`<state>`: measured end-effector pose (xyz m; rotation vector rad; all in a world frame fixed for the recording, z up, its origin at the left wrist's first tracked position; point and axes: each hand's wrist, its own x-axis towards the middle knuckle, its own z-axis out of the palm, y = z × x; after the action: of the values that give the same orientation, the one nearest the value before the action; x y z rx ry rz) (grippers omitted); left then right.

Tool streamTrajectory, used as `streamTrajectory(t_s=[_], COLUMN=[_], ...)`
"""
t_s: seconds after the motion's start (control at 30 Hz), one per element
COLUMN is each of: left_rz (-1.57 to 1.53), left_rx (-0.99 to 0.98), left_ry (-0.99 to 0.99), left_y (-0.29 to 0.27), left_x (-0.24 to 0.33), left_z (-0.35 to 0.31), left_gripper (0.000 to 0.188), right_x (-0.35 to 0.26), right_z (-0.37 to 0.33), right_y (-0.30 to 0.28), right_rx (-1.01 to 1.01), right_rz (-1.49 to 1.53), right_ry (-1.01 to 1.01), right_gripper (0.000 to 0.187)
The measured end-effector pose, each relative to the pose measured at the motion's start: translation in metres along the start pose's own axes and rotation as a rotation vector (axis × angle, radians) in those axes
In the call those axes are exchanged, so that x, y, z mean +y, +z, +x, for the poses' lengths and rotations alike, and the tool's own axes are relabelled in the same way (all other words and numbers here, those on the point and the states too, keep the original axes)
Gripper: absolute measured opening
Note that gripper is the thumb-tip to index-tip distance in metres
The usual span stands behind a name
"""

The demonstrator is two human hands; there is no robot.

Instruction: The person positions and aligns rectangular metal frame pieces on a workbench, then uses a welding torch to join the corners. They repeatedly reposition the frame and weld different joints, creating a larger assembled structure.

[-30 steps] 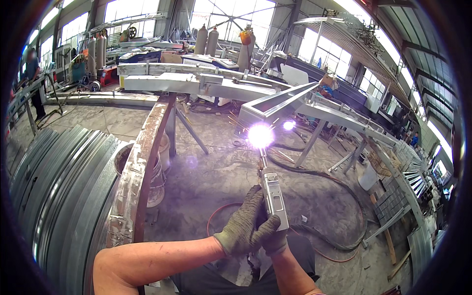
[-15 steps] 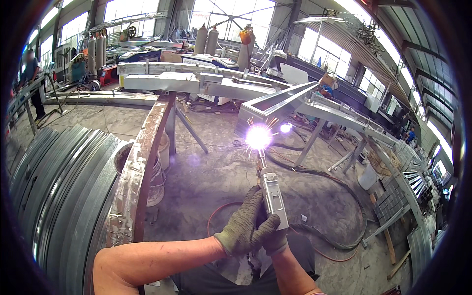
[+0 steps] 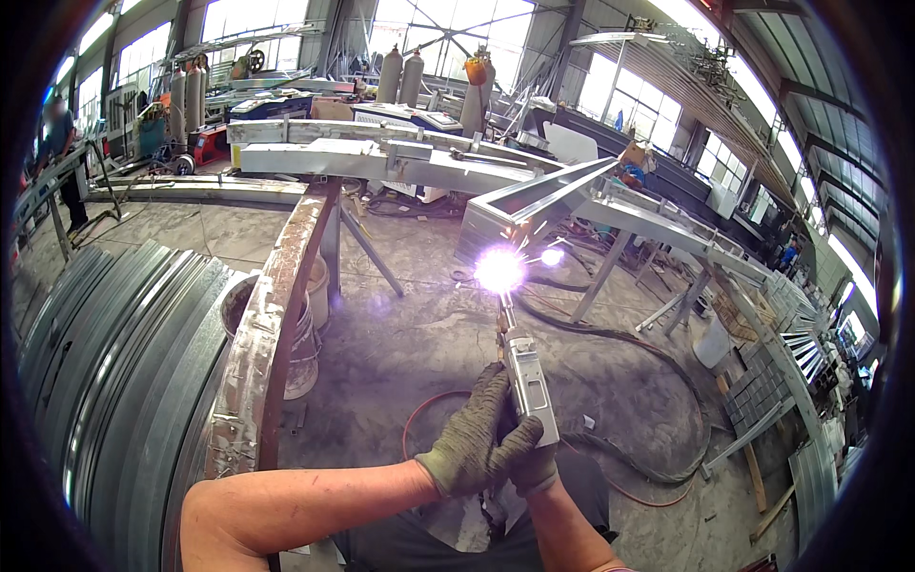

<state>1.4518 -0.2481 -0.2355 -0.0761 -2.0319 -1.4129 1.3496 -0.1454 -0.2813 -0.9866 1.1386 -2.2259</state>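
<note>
Both of my hands wear dark green gloves and grip a silver welding gun that points away from me. My left hand wraps its near left side, fingers stretched along the body. Around the rear of the gun my right hand is closed, thumb across the side. A white-violet arc with sparks burns at the nozzle, against the lower near corner of a shiny metal box frame. The glare hides the nozzle tip and the seam. A smaller bright spot shows just right of the arc.
A rusty beam runs along my left, past a bucket and stacked metal channels. Long pale beams cross ahead. Black cables loop over the floor at right. A person stands far left; gas cylinders stand behind.
The arc and the gun's tip have shifted slightly down. Sparks now spray up and right rather than all round. My hands keep their grip.
</note>
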Motion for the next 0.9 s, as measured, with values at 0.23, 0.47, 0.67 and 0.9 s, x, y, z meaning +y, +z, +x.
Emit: streamTrajectory(t_s=[0.23,0.47,0.67,0.9], left_rz=[-0.002,-0.058,0.008,-0.056], left_rx=[0.002,-0.011,0.027,0.043], left_ry=[-0.052,-0.076,-0.042,-0.014], left_y=[0.002,0.001,0.004,0.008], left_x=[-0.002,0.004,0.0,0.004], left_z=[-0.003,-0.002,-0.004,0.0], left_gripper=[0.077,0.076,0.072,0.07], right_x=[0.012,0.013,0.014,0.014], right_z=[-0.001,-0.002,-0.005,-0.006], right_y=[-0.007,-0.01,-0.012,-0.02], right_rx=[0.056,0.049,0.059,0.049], right_rz=[-0.091,-0.237,-0.192,-0.333], right_ry=[-0.025,-0.062,-0.023,-0.08], right_gripper=[0.026,0.027,0.029,0.025])
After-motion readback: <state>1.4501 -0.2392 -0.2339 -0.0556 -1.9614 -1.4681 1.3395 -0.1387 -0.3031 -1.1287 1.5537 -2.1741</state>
